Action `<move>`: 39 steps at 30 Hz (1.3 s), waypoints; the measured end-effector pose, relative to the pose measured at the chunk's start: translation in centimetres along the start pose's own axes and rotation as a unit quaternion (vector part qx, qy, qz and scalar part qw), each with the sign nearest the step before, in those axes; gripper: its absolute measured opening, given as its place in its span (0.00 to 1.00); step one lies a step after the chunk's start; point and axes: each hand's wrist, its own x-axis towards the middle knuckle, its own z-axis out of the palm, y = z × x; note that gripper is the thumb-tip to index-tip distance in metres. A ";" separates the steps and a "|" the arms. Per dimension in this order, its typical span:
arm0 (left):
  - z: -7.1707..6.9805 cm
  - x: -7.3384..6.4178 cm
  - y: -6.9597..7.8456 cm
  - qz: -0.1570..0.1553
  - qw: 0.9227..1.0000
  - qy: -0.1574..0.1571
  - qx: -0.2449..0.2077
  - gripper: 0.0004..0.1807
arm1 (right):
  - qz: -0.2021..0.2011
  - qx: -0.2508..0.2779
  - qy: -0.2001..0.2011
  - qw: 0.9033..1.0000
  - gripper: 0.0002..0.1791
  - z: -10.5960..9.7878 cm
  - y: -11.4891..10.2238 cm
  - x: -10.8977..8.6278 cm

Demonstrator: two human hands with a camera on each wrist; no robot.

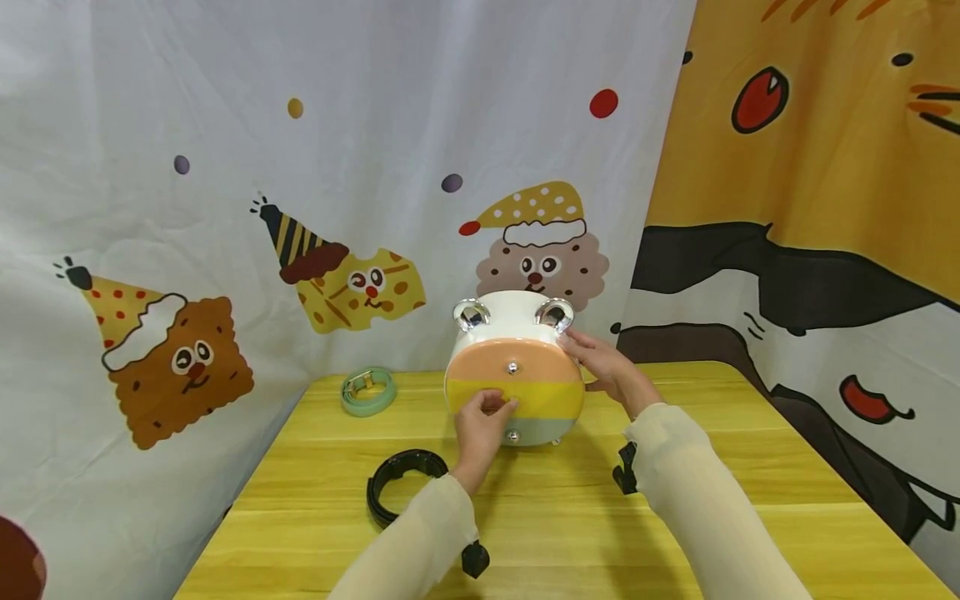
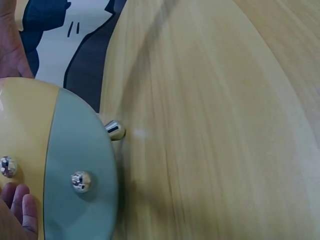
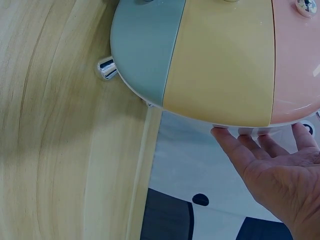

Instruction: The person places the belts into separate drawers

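A small white drawer box [image 1: 517,312] with round silver-lined ears stands upright on the table. Its rounded front has an orange-pink drawer [image 1: 480,362], a yellow drawer [image 1: 551,400] and a grey-green drawer [image 2: 75,210], with silver knobs. In front of the yellow drawer is my left hand [image 1: 480,429], fingertips right at the middle knob [image 2: 7,166]; that knob shows uncovered in the left wrist view. My right hand [image 3: 285,167] rests its outstretched fingertips against the box's right side. Every drawer front sits flush.
A coiled green belt [image 1: 368,407] with a gold buckle lies at the table's back left. Nearer, a coiled black belt [image 1: 378,492] lies beside my left forearm. The wooden table [image 1: 555,533] ends at a printed curtain [image 1: 375,167] behind the box.
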 end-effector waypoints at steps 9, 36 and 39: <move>0.5 -0.2 -0.4 -0.013 1.000 0.003 0.007 0.09 | -0.006 -0.004 0.000 1.000 0.42 0.2 -0.1 0.0; 1.0 -0.7 0.0 -0.019 0.998 0.014 0.059 0.07 | -0.003 -0.004 0.002 1.000 0.41 0.1 0.0 -0.1; 0.9 -1.0 0.1 -0.021 0.998 0.013 0.055 0.08 | -0.002 -0.006 0.002 1.000 0.41 0.1 0.0 -0.1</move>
